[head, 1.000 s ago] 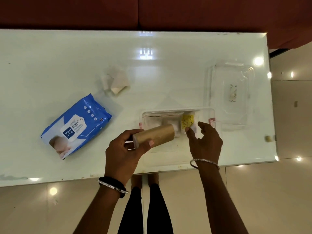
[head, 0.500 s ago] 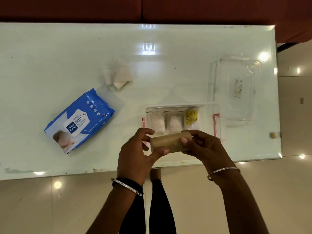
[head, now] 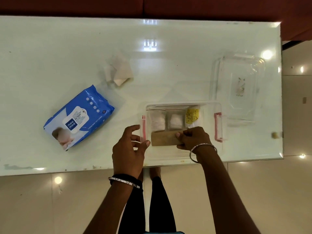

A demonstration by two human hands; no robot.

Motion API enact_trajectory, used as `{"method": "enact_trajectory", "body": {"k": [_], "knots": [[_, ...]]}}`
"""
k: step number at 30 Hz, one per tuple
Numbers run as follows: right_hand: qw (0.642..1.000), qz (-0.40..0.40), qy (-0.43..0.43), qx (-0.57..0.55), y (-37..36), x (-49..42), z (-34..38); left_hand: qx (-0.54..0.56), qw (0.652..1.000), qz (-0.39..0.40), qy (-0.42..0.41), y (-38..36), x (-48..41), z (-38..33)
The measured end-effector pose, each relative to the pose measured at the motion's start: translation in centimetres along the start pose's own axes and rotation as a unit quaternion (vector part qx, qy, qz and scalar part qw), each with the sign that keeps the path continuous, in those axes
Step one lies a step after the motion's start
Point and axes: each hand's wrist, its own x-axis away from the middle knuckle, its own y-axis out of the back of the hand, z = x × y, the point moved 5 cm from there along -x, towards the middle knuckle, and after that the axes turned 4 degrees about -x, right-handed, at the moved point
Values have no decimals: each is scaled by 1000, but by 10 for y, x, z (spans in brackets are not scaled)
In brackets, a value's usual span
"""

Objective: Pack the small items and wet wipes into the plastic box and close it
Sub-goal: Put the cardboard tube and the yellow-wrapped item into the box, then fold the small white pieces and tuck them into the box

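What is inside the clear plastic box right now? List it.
Inside the plastic box: two white packets, a yellow-labelled packet, and a brown cardboard roll held by the right hand. Anything beneath that hand is hidden.

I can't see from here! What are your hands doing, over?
Right hand gripping brown roll, inside plastic box. Left hand open at box's left wall. Wet wipes outside box, lid off.

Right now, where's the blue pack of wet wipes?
In the head view, the blue wet wipes pack lies flat on the white table, left of the clear plastic box and the left hand, just below the crumpled tissue.
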Motion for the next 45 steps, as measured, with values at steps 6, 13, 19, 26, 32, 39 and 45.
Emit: {"method": "enact_trajectory", "body": {"k": [6,13,19,26,32,39,45], "knots": [[990,-46,16,135,-6,-4,4,11,1000,17,-1,1,-3,3],[960,-112,73,247,13,21,30,35,999,23,-1,8,-13,2],[935,-154,299,114,20,50,111,93,994,-54,-11,34,-50,-8],[906,-138,397,44,-24,14,195,76,986,-145,-23,68,-124,-17],[931,-16,298,213,-82,-38,213,26,992,-126,-17,65,-169,-9],[933,2,298,201,-112,-45,216,-84,990,-95,-53,51,-194,-14],[938,-7,304,164,-112,-47,217,-155,982,-93,-46,46,-207,-22]]}}
